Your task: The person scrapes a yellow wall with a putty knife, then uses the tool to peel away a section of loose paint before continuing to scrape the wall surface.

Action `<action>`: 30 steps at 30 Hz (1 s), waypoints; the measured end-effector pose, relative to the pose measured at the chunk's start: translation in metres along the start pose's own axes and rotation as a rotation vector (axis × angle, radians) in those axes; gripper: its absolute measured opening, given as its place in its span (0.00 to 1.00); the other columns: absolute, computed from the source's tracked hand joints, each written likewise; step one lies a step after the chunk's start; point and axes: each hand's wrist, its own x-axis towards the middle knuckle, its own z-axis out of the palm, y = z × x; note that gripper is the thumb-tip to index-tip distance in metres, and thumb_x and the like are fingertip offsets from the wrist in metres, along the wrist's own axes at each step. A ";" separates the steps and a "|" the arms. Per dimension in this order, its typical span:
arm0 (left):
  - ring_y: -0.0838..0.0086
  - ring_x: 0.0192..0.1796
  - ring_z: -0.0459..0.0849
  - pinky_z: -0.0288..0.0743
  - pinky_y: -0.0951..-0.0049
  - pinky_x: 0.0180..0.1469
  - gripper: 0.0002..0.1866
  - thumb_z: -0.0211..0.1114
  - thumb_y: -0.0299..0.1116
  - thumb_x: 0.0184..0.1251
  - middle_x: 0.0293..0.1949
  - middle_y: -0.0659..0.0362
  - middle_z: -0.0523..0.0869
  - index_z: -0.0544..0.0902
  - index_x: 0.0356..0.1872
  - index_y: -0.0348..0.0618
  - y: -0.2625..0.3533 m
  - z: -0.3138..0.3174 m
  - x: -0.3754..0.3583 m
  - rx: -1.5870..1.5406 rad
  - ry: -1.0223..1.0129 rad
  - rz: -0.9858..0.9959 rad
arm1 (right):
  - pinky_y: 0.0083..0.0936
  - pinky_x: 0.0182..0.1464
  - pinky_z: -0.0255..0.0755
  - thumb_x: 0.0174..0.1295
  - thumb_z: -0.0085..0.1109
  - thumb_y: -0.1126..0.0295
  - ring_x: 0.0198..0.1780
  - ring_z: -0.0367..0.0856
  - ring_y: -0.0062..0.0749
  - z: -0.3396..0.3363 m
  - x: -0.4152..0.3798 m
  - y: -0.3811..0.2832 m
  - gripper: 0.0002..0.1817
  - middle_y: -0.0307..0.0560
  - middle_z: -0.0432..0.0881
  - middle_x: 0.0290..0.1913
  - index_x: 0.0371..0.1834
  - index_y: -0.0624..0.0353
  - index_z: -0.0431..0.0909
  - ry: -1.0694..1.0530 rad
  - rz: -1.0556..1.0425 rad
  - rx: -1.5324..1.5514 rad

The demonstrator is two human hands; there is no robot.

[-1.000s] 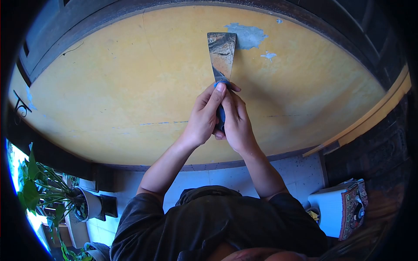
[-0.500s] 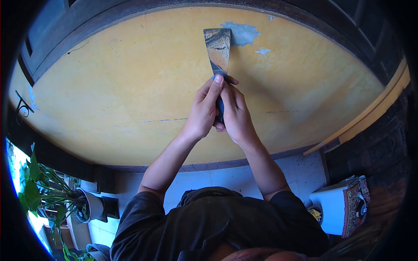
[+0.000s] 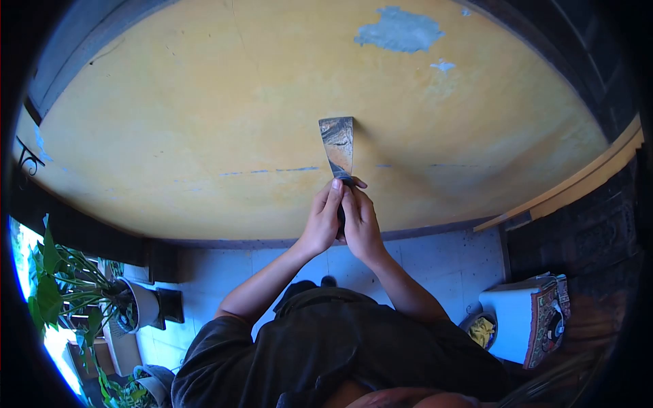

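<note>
Both my hands are wrapped round the dark handle of a putty knife, which points away from me. My left hand (image 3: 322, 219) is closed on the handle from the left, its thumb near the base of the blade. From the right, my right hand (image 3: 362, 224) is closed on the same handle, touching my left. The wide, stained blade of the putty knife (image 3: 338, 141) has its far edge at the yellow wall (image 3: 204, 109). Above and right of the blade, a grey bare patch (image 3: 401, 30) and a small pale chip (image 3: 443, 65) show in the paint.
A potted plant (image 3: 144, 304) stands at the lower left. At the lower right are a white box-like stand (image 3: 507, 319) with a patterned cloth and a bin (image 3: 482, 330) holding yellow material. A wooden strip (image 3: 564, 187) borders the wall at right.
My hands and the putty knife have moved down the wall, away from the grey patch. The view has shifted, and more of the floor and bin shows.
</note>
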 end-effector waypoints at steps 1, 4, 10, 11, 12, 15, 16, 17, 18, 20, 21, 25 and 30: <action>0.73 0.33 0.84 0.79 0.75 0.35 0.30 0.34 0.53 0.89 0.34 0.53 0.85 0.76 0.59 0.38 -0.002 -0.001 -0.004 -0.043 0.019 -0.041 | 0.32 0.44 0.77 0.83 0.45 0.58 0.39 0.85 0.33 -0.001 -0.003 -0.002 0.19 0.56 0.84 0.41 0.55 0.65 0.77 -0.032 0.128 0.004; 0.85 0.22 0.76 0.69 0.84 0.20 0.28 0.36 0.51 0.89 0.30 0.62 0.79 0.79 0.59 0.39 0.006 0.001 -0.002 -0.140 0.045 -0.097 | 0.33 0.45 0.77 0.83 0.45 0.59 0.39 0.85 0.36 0.000 0.001 -0.015 0.18 0.57 0.83 0.41 0.53 0.65 0.77 -0.046 0.266 0.000; 0.69 0.38 0.88 0.83 0.71 0.44 0.32 0.33 0.55 0.88 0.36 0.48 0.88 0.74 0.61 0.35 0.029 -0.009 0.016 -0.096 -0.060 -0.122 | 0.33 0.47 0.76 0.83 0.45 0.60 0.41 0.84 0.38 0.004 0.019 -0.025 0.17 0.56 0.83 0.42 0.53 0.65 0.76 -0.014 0.260 0.020; 0.69 0.39 0.88 0.82 0.71 0.45 0.32 0.33 0.55 0.88 0.36 0.48 0.88 0.74 0.61 0.35 0.036 -0.010 0.020 -0.103 -0.068 -0.130 | 0.33 0.47 0.76 0.83 0.45 0.60 0.42 0.84 0.38 0.005 0.024 -0.031 0.17 0.56 0.83 0.42 0.53 0.65 0.76 -0.011 0.255 0.027; 0.69 0.39 0.88 0.82 0.71 0.45 0.32 0.33 0.55 0.88 0.36 0.48 0.88 0.74 0.61 0.34 0.042 -0.011 0.025 -0.105 -0.072 -0.140 | 0.34 0.48 0.76 0.83 0.45 0.60 0.42 0.84 0.38 0.006 0.029 -0.038 0.17 0.56 0.83 0.43 0.53 0.65 0.76 -0.005 0.246 0.026; 0.80 0.28 0.79 0.73 0.80 0.29 0.29 0.36 0.53 0.89 0.33 0.57 0.82 0.77 0.58 0.37 0.045 -0.012 0.027 -0.097 -0.065 -0.059 | 0.34 0.49 0.76 0.83 0.45 0.62 0.44 0.84 0.39 0.014 0.031 -0.041 0.17 0.56 0.83 0.43 0.53 0.65 0.77 0.068 0.036 0.010; 0.83 0.25 0.77 0.71 0.82 0.25 0.29 0.37 0.53 0.89 0.33 0.59 0.81 0.78 0.58 0.38 0.043 -0.011 0.027 -0.080 -0.061 -0.006 | 0.34 0.49 0.76 0.83 0.46 0.62 0.44 0.84 0.39 0.017 0.030 -0.040 0.16 0.56 0.83 0.43 0.53 0.66 0.77 0.102 -0.064 0.001; 0.85 0.22 0.75 0.69 0.84 0.20 0.28 0.38 0.52 0.89 0.32 0.61 0.80 0.78 0.58 0.39 0.040 -0.010 0.027 -0.064 -0.056 0.046 | 0.33 0.47 0.76 0.83 0.46 0.62 0.42 0.84 0.37 0.018 0.028 -0.038 0.16 0.54 0.83 0.42 0.51 0.66 0.77 0.107 -0.092 0.000; 0.84 0.21 0.76 0.70 0.84 0.19 0.28 0.38 0.53 0.88 0.32 0.61 0.81 0.78 0.58 0.39 0.035 -0.008 0.025 -0.035 -0.052 0.102 | 0.31 0.45 0.76 0.82 0.46 0.62 0.40 0.84 0.35 0.018 0.025 -0.037 0.16 0.53 0.83 0.41 0.50 0.66 0.77 0.113 -0.114 -0.002; 0.83 0.21 0.79 0.72 0.84 0.18 0.29 0.39 0.54 0.88 0.32 0.60 0.81 0.78 0.58 0.39 0.037 -0.009 0.018 -0.046 -0.064 0.035 | 0.29 0.38 0.75 0.82 0.46 0.63 0.35 0.83 0.32 0.016 0.017 -0.033 0.16 0.50 0.82 0.37 0.46 0.66 0.77 0.068 -0.044 0.038; 0.82 0.21 0.80 0.74 0.84 0.19 0.29 0.39 0.55 0.87 0.33 0.60 0.82 0.78 0.59 0.39 0.042 -0.013 0.008 -0.084 -0.078 -0.089 | 0.27 0.33 0.74 0.81 0.47 0.63 0.31 0.81 0.29 0.012 0.010 -0.029 0.15 0.49 0.81 0.34 0.45 0.65 0.77 0.015 0.049 0.079; 0.80 0.20 0.82 0.79 0.83 0.21 0.31 0.40 0.57 0.86 0.34 0.58 0.83 0.77 0.62 0.39 0.028 -0.037 -0.010 -0.055 -0.184 -0.309 | 0.21 0.18 0.63 0.81 0.46 0.62 0.18 0.73 0.21 0.008 -0.003 -0.018 0.15 0.41 0.75 0.23 0.40 0.62 0.75 -0.188 0.365 0.523; 0.78 0.46 0.87 0.77 0.87 0.24 0.33 0.37 0.58 0.87 0.50 0.52 0.89 0.74 0.65 0.38 0.005 -0.048 -0.004 -0.127 -0.201 -0.149 | 0.18 0.17 0.59 0.83 0.45 0.54 0.17 0.68 0.15 0.040 -0.012 0.004 0.19 0.37 0.72 0.21 0.43 0.59 0.75 0.048 0.284 0.282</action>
